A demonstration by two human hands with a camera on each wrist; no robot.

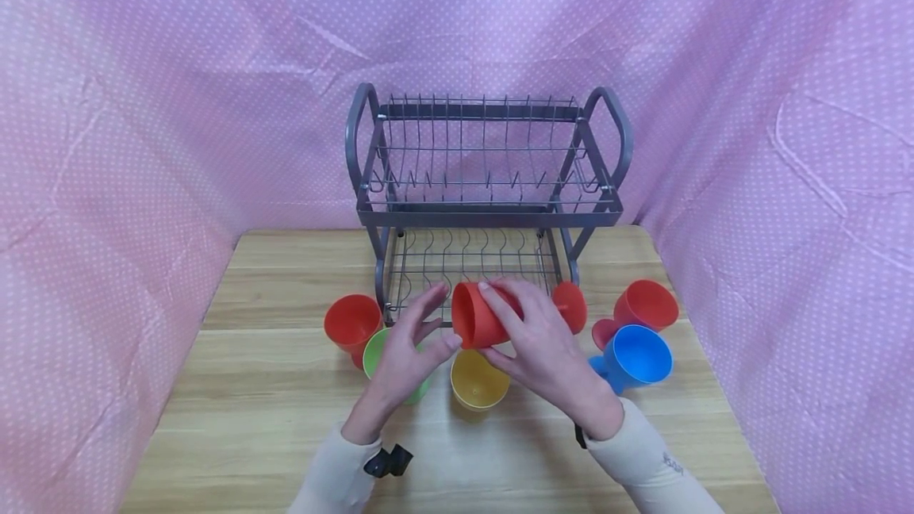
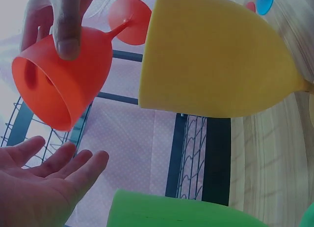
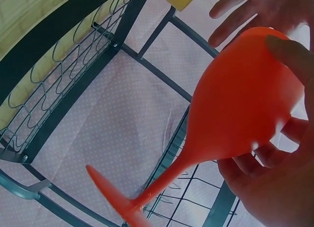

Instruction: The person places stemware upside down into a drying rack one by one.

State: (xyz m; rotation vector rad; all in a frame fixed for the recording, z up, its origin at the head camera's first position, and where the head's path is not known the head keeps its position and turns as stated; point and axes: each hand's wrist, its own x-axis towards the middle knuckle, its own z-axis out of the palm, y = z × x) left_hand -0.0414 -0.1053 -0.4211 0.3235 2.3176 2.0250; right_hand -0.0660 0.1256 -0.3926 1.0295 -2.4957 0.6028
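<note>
My right hand (image 1: 546,347) grips a red plastic goblet (image 1: 487,327) round its bowl, thumb on one side and fingers on the other. The goblet is tipped on its side in the air, its mouth toward my left hand and its stem and round foot (image 3: 117,197) pointing away to the right. Beside the mouth, my left hand (image 1: 407,355) is held with fingers spread; in the left wrist view a gap separates it from the goblet. Below the hands a yellow goblet (image 1: 480,387) stands upright. A green goblet (image 1: 374,349) is partly hidden behind my left hand.
A dark two-tier wire dish rack (image 1: 489,219) stands at the back of the wooden table (image 1: 271,339). Another red goblet (image 1: 353,322) stands left; a third red goblet (image 1: 647,305) and a blue goblet (image 1: 643,355) stand right. Pink dotted cloth (image 1: 286,38) surrounds the table.
</note>
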